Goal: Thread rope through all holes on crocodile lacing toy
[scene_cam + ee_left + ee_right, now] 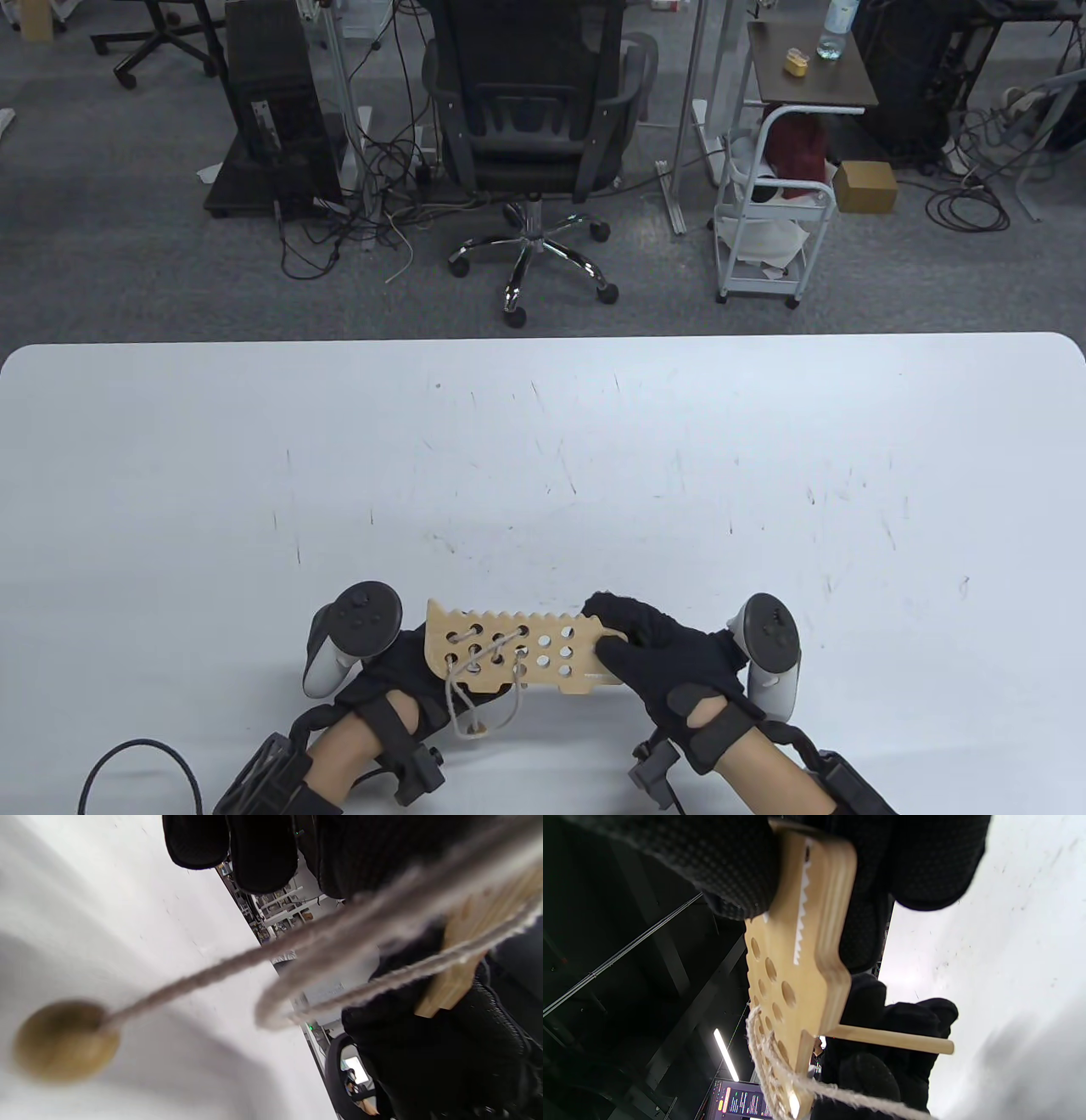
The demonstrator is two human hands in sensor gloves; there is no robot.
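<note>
The wooden crocodile board (517, 649) is held flat just above the table's near edge. My right hand (649, 649) grips its snout end, fingers (742, 866) and thumb clamped on both faces. My left hand (399, 671) lies under the tail end. Grey rope (488, 654) crosses several holes on the left and hangs below in a loop (471, 713) ending in a wooden bead (63, 1039). The holes on the right are bare. A wooden needle (891, 1039) sticks out of the board's (797, 976) underside in front of my left fingers (916, 1014). Whether they pinch it is hidden.
The white table (543, 475) stretches away beyond the hands. A black cable (140, 764) loops at the near left corner. Past the far edge stand an office chair (530, 127) and a white cart (768, 229).
</note>
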